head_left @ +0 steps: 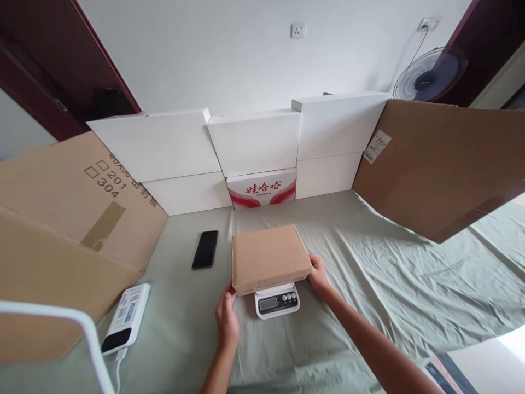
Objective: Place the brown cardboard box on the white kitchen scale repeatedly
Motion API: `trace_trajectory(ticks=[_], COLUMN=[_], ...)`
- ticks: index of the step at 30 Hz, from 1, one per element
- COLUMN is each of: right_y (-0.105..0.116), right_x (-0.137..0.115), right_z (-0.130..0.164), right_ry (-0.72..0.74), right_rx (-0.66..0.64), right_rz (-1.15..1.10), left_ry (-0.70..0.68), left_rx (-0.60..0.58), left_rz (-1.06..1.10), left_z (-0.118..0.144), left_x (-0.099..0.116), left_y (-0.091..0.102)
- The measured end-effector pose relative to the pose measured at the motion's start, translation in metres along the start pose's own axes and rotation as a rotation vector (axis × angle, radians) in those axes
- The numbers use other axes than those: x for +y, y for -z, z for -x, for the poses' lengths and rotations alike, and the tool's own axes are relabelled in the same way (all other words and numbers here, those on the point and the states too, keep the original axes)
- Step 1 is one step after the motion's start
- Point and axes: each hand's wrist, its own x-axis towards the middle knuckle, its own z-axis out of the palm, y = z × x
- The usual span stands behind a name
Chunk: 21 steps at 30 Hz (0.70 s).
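Gripping the near left corner of a flat cardboard box (268, 256), left hand (227, 318) with fingertips curled against its edge; right hand (318, 275) cupped on the right side, fingers wrapped at the rim. Resting atop a small white digital scale (276, 300) on the green sheet (369, 273). Beside, left: a black phone (205, 249), a white power bank (126, 317). Behind: stacked white boxes (254, 142).
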Motion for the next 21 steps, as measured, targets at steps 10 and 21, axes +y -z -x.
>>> trace_trajectory(ticks=[10, 21], right_y=[-0.002, -0.004], right_x=[0.005, 0.008], right_z=[0.004, 0.0], right_ry=[0.068, 0.071], right_rx=[-0.041, -0.037], right_rz=[0.089, 0.088], left_ry=[-0.043, -0.13], left_rx=[0.066, 0.012], left_rz=[0.008, -0.189], left_z=[-0.002, -0.004], left_x=[0.008, 0.007], left_y=[-0.011, -0.009])
